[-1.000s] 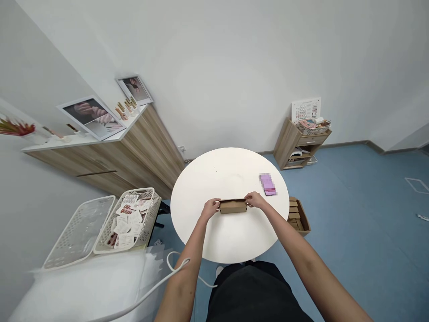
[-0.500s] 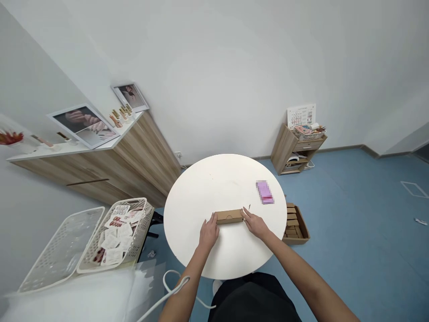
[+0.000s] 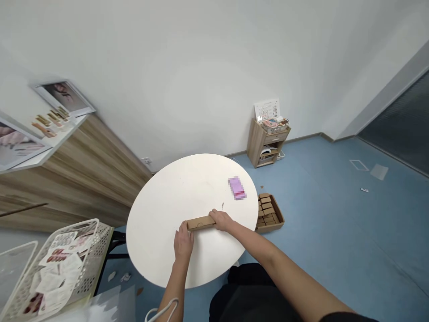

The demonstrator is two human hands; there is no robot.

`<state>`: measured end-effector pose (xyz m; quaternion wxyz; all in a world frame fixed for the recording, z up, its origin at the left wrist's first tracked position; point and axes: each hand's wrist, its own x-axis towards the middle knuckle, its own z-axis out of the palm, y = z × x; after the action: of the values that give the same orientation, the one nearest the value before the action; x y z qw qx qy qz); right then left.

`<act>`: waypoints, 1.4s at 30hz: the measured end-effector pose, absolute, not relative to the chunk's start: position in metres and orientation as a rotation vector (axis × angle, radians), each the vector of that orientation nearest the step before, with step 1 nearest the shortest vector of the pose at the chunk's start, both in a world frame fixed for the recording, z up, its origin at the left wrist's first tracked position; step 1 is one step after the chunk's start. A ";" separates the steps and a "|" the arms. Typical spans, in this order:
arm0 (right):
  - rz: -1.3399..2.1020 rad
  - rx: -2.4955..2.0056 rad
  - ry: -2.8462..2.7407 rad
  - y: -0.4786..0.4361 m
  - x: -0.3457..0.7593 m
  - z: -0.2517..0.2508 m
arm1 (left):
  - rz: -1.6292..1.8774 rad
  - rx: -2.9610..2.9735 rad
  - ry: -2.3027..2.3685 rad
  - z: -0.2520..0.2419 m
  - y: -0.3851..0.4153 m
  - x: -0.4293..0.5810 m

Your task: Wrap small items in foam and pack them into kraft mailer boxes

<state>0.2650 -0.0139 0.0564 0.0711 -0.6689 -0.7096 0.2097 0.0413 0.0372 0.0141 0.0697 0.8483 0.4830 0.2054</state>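
A long, narrow brown cardboard box [image 3: 200,222] lies near the front of the round white table [image 3: 161,205]. My left hand [image 3: 183,243] grips its left end, fingers closed against the edge. At the opposite end, my right hand [image 3: 221,220] has its fingers curled over the box's corner. The lid looks closed, with a curved notch along the front. Behind my right hand lies a small dark thing [image 3: 222,205], too small to name. A purple, pixelated flat item [image 3: 237,188] rests farther back on the right.
On the floor right of the table stands an open carton [image 3: 279,220] filled with small cardboard boxes. A white perforated basket [image 3: 87,257] of printed cards is at lower left. The wood-grain cabinet [image 3: 87,161] flanks the table's left; a small drawer unit [image 3: 254,143] stands by the wall.
The view has turned to the right, shifting everything leftward in the picture. Both hands stay on the cardboard box, and my right fingers now reach further over its end.
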 end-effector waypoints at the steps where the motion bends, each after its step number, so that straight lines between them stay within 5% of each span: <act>1: 0.601 -1.998 -2.140 -0.021 0.266 0.061 | 0.623 2.557 1.438 0.019 0.031 0.045; 14: 0.616 -1.809 -1.503 -0.265 0.368 0.112 | 0.486 2.268 0.785 0.071 -0.131 0.132; 27: 0.904 -1.941 -1.496 -0.397 0.463 0.114 | 0.224 1.831 0.675 0.041 -0.258 0.240; 33: 0.747 -2.145 -1.716 -0.356 0.545 0.050 | 0.293 1.841 1.074 -0.048 -0.265 0.333; 42: 0.653 -2.379 -1.948 -0.277 0.593 -0.128 | 0.229 1.884 1.240 -0.184 -0.252 0.400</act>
<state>0.5929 -0.2771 -0.1280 -0.0009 -0.7568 -0.6198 0.2077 0.3995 -0.2522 -0.1840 0.4236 0.7527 0.4956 0.0913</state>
